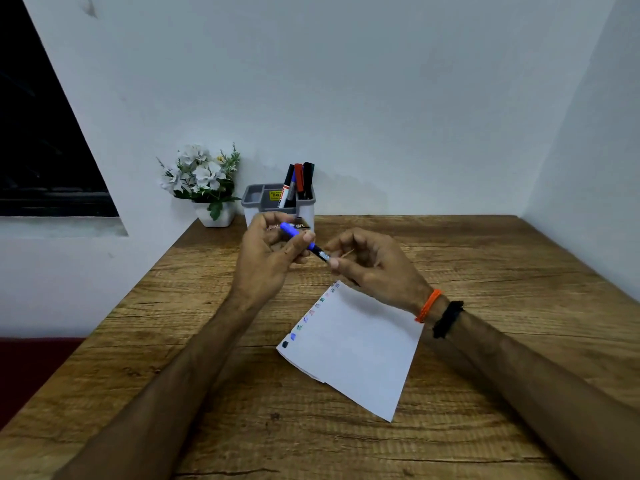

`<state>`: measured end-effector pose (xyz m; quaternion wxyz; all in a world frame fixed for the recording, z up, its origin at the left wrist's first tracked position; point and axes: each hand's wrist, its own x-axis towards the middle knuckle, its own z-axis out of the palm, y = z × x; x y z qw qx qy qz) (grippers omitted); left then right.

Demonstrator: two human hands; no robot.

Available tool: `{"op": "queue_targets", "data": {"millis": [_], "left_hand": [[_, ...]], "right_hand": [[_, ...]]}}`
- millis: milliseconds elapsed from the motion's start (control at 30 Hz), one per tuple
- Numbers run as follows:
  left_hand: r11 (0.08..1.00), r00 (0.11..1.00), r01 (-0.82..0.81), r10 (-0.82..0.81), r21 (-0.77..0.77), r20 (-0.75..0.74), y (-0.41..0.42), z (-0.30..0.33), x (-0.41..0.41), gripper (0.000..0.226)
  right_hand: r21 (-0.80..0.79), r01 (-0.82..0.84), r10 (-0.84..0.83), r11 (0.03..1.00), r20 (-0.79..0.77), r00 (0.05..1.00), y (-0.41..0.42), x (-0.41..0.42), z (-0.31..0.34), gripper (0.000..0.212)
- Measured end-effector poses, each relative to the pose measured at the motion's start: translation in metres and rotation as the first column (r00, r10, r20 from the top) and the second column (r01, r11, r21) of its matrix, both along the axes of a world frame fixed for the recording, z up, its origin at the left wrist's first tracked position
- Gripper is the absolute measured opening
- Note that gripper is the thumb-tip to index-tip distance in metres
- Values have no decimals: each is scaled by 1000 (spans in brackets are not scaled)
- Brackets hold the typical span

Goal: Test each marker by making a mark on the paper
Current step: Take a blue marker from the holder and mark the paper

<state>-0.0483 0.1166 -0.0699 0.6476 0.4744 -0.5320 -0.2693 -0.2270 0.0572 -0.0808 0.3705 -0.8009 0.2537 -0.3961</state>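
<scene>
We see the left hand (268,252) and right hand (369,263) both pinching a blue marker (304,242) above the wooden table (485,341) — paper (360,344) below, organizer (278,202) and flower pot (207,183) by white corner walls

Wooden table (485,258) before me, grain visible, set into wall corner, white paper (360,348) with coloured marks along its left edge lying flat, grey organiser (254,197) holding markers at rear, potted white flowers (202,181) beside it
</scene>
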Motion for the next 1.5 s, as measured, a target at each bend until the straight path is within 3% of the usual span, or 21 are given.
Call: {"op": "queue_targets", "data": {"millis": [67, 133, 233, 367, 500, 600, 667, 733, 833, 967, 1033, 1500], "left_hand": [[999, 998, -39, 38, -23, -48, 3, 4, -1, 58], [997, 997, -70, 69, -28, -24, 5, 7, -2, 64], [997, 997, -70, 69, -43, -27, 5, 9, -4, 68], [997, 997, -44, 40, -64, -59, 2, 9, -8, 64], [997, 998, -54, 52, -47, -42, -2, 7, -6, 66], [996, 996, -86, 85, 21, 33, -6, 1, 3, 63], [988, 979, -138, 127, 63, 160, -9, -5, 10, 58], [965, 908, -232, 168, 126, 384, -13, -15, 19, 59], [915, 699, -369, 156, 165, 697, -21, -32, 37, 59], [873, 517, -429, 29, 230, 855, -27, -42, 41, 61], [857, 483, -451, 0, 248, 876, -30, -45, 40, 63], [851, 492, -467, 22, 242, 870, -38, -52, 44, 63]], "right_hand": [[-21, -3, 3, 1000, -10, 1000, 5, 2, 5, 49], [-163, -8, -5, 987, -76, 997, 11, 2, 13, 72], [-341, -36, -17, 939, -151, 988, 16, 6, 26, 88], [-462, -40, -56, 886, -194, 979, 16, 11, 29, 87], [-447, -30, -52, 894, -172, 984, 12, 11, 29, 84], [-404, 15, -75, 915, -135, 988, 5, 10, 32, 82], [-365, 45, -93, 930, -114, 989, -5, 12, 36, 83], [-340, 76, -121, 938, -115, 986, -16, 16, 40, 84], [-336, 140, -186, 931, -109, 976, -36, 28, 47, 84], [-395, 238, -288, 887, -72, 955, -60, 45, 59, 84], [-423, 285, -338, 860, -56, 939, -73, 52, 66, 84], [-458, 397, -448, 795, -4, 894, -125, 95, 70, 83]]}}
